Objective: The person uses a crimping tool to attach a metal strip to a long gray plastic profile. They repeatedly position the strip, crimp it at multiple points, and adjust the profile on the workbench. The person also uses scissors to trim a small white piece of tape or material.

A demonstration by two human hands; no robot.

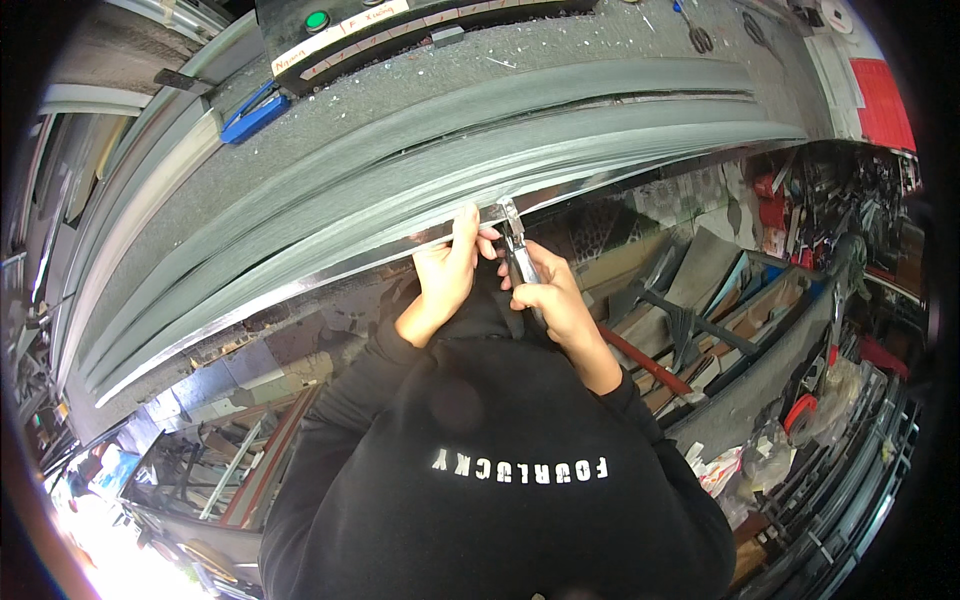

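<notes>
Long folds of grey pleated mesh (330, 190) lie across the workbench in front of me, bowed by the lens. A thin, shiny pale strip (300, 281) runs along their near edge. My left hand (450, 265) pinches this strip near its middle, thumb on top and fingers curled beneath. Right beside it, my right hand (550, 300) is wrapped round a plier-like metal hand tool (519, 255). Its silver head points away from me and meets the strip just right of my left fingertips. Whether its jaws are closed on the strip I cannot tell.
A dark machine with a green button (317, 20) stands on the bench's far side. Near it lies a blue tool (255, 118); scissors (699, 38) lie at the far right. Below the bench edge, a bin (760, 385) holds offcuts and a red bar (650, 362).
</notes>
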